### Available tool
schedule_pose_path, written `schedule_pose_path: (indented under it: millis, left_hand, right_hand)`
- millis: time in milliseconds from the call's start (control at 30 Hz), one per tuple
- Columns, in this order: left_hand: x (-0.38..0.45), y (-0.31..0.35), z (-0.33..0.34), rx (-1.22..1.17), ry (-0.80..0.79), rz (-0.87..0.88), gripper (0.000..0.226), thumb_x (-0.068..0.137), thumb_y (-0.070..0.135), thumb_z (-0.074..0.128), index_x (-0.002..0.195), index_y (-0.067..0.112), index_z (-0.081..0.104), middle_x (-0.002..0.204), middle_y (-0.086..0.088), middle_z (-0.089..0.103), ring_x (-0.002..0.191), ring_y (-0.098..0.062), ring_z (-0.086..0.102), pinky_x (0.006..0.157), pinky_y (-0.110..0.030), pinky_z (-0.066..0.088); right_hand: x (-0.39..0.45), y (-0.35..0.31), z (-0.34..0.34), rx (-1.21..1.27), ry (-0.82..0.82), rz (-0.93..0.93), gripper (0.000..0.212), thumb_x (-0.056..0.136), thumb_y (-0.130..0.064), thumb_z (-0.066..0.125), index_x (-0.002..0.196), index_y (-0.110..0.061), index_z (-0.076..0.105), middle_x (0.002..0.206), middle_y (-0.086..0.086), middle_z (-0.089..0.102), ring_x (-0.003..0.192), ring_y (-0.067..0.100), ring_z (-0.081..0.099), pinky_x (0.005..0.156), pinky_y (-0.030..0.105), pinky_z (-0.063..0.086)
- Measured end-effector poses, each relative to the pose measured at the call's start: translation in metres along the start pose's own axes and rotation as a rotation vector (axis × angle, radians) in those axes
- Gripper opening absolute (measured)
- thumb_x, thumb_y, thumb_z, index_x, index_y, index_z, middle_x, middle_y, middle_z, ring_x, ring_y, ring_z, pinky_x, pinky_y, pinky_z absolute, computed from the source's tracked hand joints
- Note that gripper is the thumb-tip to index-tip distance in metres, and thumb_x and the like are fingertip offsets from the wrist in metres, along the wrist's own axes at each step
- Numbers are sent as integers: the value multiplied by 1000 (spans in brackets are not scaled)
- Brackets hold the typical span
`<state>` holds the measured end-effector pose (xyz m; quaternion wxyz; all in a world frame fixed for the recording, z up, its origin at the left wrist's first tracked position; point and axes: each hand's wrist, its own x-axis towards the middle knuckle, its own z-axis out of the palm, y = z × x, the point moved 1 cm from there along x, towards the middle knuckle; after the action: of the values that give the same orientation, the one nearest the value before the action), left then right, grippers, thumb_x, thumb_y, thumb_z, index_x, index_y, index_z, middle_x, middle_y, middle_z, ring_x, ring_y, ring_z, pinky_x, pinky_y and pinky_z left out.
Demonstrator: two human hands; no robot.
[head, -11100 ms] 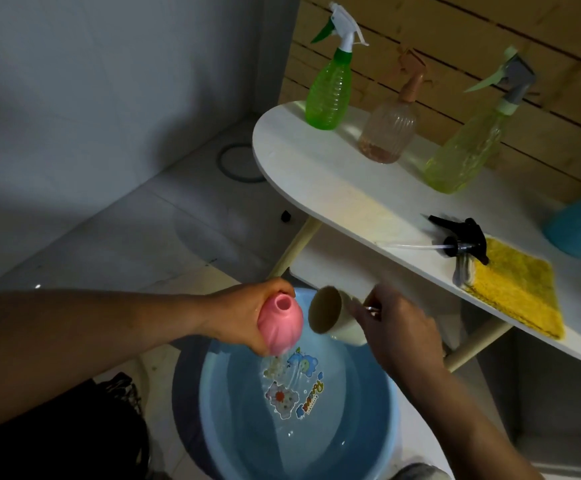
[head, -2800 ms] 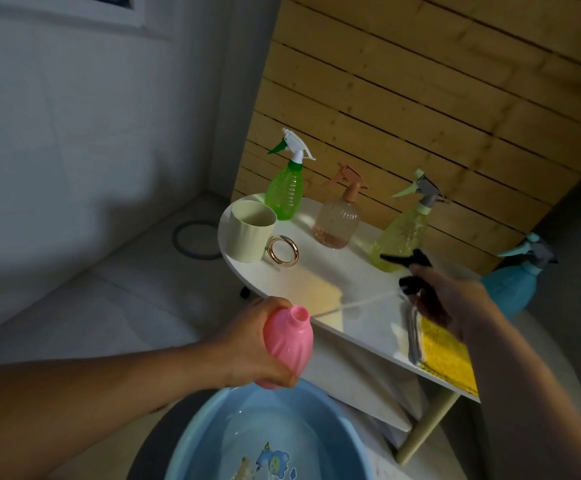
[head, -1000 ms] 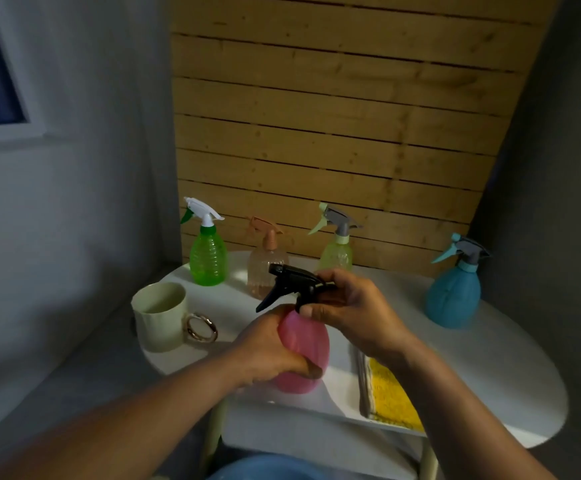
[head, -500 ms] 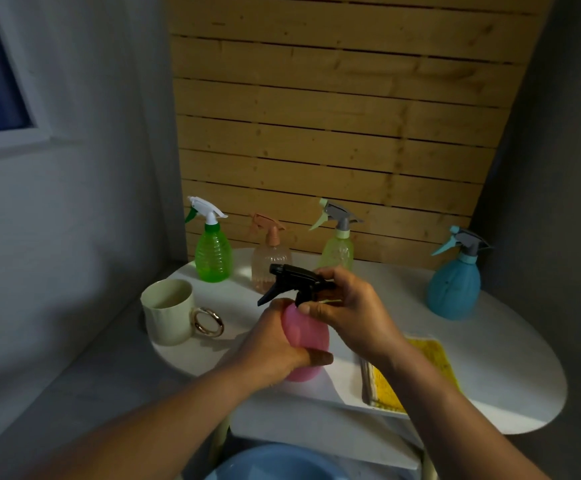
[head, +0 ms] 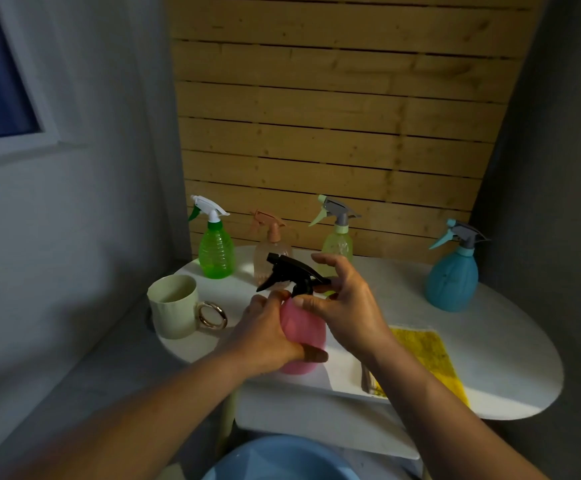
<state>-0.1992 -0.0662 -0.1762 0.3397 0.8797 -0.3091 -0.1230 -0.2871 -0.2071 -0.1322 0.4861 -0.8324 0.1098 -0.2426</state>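
A pink spray bottle [head: 302, 336] stands upright over the near edge of the white oval table [head: 511, 355]. My left hand [head: 265, 332] grips its body from the left. On the bottle's neck sits a black trigger spray head [head: 291, 273], nozzle pointing left. My right hand [head: 341, 303] pinches the collar of that head with thumb and fingers, the index finger raised above it.
Along the wooden wall stand a green spray bottle [head: 215, 252], a peach one [head: 271, 252], a yellow-green one [head: 337, 237] and a blue one [head: 452, 278]. A cream mug [head: 173, 306] is at the table's left, a yellow sponge cloth [head: 427, 358] at right. A blue basin [head: 278, 460] lies below.
The black spray head, lifted from the table earlier, now sits on the pink bottle. Over the last second my right hand has shifted its grip around the collar; the bottle stays in place.
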Motion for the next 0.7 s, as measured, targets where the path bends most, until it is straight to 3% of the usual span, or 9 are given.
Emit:
schedule_pose_path:
  millis: [100, 200, 300, 367, 433, 533, 600, 633, 700]
  left_hand:
    - [5, 0, -3, -152, -167, 44, 116, 54, 52, 93, 148, 42, 25, 141, 6, 39, 130, -17, 46, 104, -44, 52]
    - [8, -4, -10, -248, -236, 102, 99, 60, 29, 92, 143, 37, 39, 131, 7, 59, 120, -17, 60, 97, -47, 58]
    - [5, 2, -10, -149, -66, 97, 102, 46, 57, 96, 135, 42, 48, 129, 13, 59, 117, -14, 60, 96, -44, 58]
    - [2, 7, -3, 13, 41, 55, 115, 35, 87, 83, 135, 48, 42, 133, 9, 52, 121, -19, 56, 97, -48, 55]
    - [-1, 8, 2, 96, 45, 6, 124, 33, 97, 73, 140, 49, 32, 138, 2, 42, 128, -26, 48, 103, -53, 50]
    - [-2, 8, -1, -76, -120, 30, 111, 57, 56, 91, 146, 42, 28, 140, 5, 36, 135, -25, 43, 106, -50, 50]
    - [-2, 5, -6, -212, -230, 86, 98, 65, 27, 93, 142, 40, 34, 135, 8, 49, 129, -21, 54, 100, -46, 56]
    - [-3, 4, -7, -222, -223, 91, 94, 64, 25, 94, 139, 41, 39, 130, 11, 56, 124, -19, 58, 98, -44, 57]
    - [-4, 8, -9, -150, -107, 75, 95, 52, 47, 98, 132, 45, 46, 124, 14, 60, 118, -16, 61, 96, -42, 58]
  right_hand:
    - [-1, 0, -2, 3, -5, 1, 70, 77, -28, 88, 128, -54, 49, 103, -11, 71, 103, 3, 65, 87, 47, 60]
    - [-2, -1, -2, 2, 1, 13, 70, 77, -28, 88, 128, -54, 48, 104, -10, 72, 104, 3, 66, 88, 46, 60]
    - [-4, -1, 0, -9, 17, 20, 76, 76, -31, 88, 135, -53, 44, 105, -8, 71, 106, 7, 66, 88, 47, 59]
    - [-6, -1, 1, -20, 31, 22, 79, 77, -33, 88, 137, -53, 41, 105, -6, 70, 107, 9, 65, 90, 48, 58]
    - [-9, -3, 0, -21, 45, 21, 81, 77, -34, 88, 138, -53, 39, 105, -6, 69, 108, 9, 64, 91, 47, 58]
    - [-12, -3, -2, -27, 58, 16, 83, 75, -32, 89, 140, -51, 40, 104, -7, 69, 106, 7, 64, 90, 46, 58]
    - [-13, -4, -2, -35, 62, 13, 83, 75, -31, 89, 140, -49, 41, 106, -9, 68, 106, 3, 62, 90, 45, 58]
    - [-15, -5, -1, -43, 68, 13, 83, 75, -31, 89, 140, -50, 41, 108, -10, 67, 106, 2, 61, 89, 44, 58]
    - [-16, -6, 0, -53, 93, 18, 84, 75, -34, 89, 141, -52, 38, 108, -10, 67, 105, 3, 61, 89, 43, 58]
